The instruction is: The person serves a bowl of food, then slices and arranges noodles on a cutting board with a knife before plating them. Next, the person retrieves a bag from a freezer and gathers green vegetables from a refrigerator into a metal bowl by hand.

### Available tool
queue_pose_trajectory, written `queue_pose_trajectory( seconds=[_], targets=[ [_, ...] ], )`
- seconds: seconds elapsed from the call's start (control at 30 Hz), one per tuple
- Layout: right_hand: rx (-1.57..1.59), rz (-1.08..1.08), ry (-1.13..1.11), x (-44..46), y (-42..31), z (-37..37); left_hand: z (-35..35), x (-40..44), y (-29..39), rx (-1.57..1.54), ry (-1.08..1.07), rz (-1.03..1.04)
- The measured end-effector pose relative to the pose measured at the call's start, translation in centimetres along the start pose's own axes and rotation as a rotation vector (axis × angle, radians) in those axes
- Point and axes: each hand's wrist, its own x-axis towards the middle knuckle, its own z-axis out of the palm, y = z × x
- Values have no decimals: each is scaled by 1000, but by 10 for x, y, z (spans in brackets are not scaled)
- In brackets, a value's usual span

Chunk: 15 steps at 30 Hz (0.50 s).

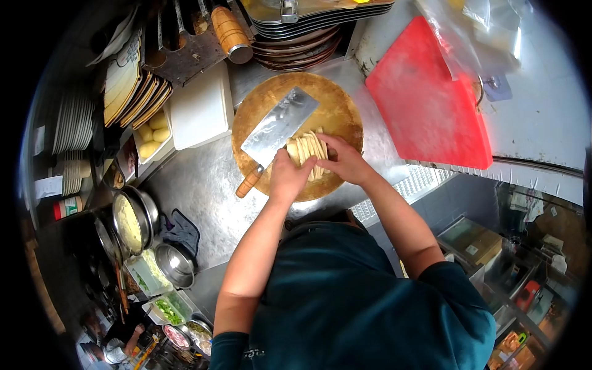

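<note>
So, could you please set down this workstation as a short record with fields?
Surface: round wooden board on a metal counter
Food: pale strips, bunched together over the board
Left grip: on the strips' left side
Right grip: on the strips' right side
Cleaver: lying on the board, not held, handle reaching past its edge
Right of board: red slab
Left of board: white container
</note>
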Motion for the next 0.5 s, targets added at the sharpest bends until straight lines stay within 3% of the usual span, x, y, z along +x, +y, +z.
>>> queue_pose_trajectory(
  seconds=[0.27, 0.5],
  targets=[
    [16, -36, -14, 0, 4, -3, -6, -1, 18, 16, -16, -138],
    [-23, -47, -7, -3, -2, -2, -5, -1, 21, 101, -26, -74]
  ],
)
